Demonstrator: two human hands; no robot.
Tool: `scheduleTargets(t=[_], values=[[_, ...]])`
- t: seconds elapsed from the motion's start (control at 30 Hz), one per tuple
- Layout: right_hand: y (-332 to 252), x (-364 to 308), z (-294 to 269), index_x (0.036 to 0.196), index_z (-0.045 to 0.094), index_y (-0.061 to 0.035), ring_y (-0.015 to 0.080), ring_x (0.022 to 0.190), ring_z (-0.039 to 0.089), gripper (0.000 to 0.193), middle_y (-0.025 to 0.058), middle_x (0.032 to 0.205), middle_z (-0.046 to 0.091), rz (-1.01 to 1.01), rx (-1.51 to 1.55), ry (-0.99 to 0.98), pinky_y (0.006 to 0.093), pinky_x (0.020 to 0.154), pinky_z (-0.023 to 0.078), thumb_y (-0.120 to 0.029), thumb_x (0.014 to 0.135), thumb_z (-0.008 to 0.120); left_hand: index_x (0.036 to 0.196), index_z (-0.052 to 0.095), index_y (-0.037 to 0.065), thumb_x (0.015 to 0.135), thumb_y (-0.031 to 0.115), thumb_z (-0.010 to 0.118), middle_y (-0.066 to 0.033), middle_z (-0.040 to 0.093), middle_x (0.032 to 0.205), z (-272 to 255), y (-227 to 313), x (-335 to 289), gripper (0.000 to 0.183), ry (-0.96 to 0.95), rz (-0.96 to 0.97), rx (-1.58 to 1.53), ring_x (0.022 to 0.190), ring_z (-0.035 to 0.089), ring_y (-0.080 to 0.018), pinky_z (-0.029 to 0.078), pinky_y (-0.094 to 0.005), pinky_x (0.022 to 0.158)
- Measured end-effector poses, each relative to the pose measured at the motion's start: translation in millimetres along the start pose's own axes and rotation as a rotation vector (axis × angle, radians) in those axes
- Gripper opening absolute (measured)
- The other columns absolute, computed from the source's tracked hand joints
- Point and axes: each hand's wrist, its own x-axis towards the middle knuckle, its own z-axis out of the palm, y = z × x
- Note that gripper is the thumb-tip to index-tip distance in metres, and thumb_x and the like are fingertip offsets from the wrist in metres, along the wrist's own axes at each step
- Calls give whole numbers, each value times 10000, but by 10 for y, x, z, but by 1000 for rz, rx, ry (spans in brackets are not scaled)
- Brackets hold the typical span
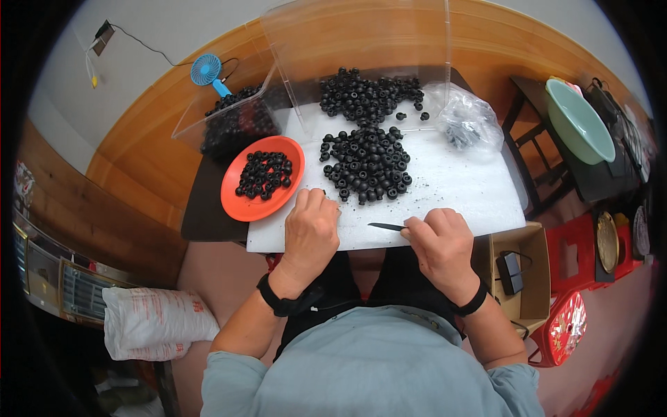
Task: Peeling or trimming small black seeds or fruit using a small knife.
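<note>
The left hand (310,229) curls closed near the small black rubber rings (365,165); whether it pinches one, I cannot tell. The right hand (441,240) grips a thin dark blade (386,226), best kept low over the white table (451,187).

A pale grey wall (76,90) filled the upper left of the frame above a curved wood-panelled surface (139,146). At the right stood a dark wooden stool (535,146), a table with a pale green basin (578,119), and red plastic stools (573,254). A white sack (156,321) lay at lower left on the reddish floor (208,271).
</note>
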Motion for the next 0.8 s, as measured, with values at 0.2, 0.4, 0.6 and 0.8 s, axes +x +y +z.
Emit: scheduleTargets(t=[0.2,0.4,0.6,0.8], values=[[-87,78,40,892,679,-91,258,752,527,164,48,785,496,-44,-74,-116,376,618,454,-182,806,785,875,635,-25,802,-22,668,-148,522,905,-43,85,5,80,-39,75,86,876,526,-341,490,-433,737],[75,90,69,851,645,-87,270,797,547,176,63,808,529,-68,-131,-80,368,609,484,-174,789,785,1013,694,-14,847,-44,666,-137,582,963,-23,-49,-51,171,-11,-36,-83,944,578,-299,501,-397,773],[63,84,21,879,644,-83,263,810,549,210,60,801,530,-67,-163,-63,365,619,480,-168,762,796,1107,729,-9,925,-53,626,-63,625,995,-106,89,-26,213,-122,-309,-830,788,585,-154,493,-274,690],[122,35,-133,945,671,-101,251,786,562,233,47,777,538,-96,-229,-110,369,620,476,-160,763,805,1160,722,-32,981,-16,625,-61,644,1017,20,67,-55,204,-168,-472,-1299,823,604,-124,493,-239,650]])
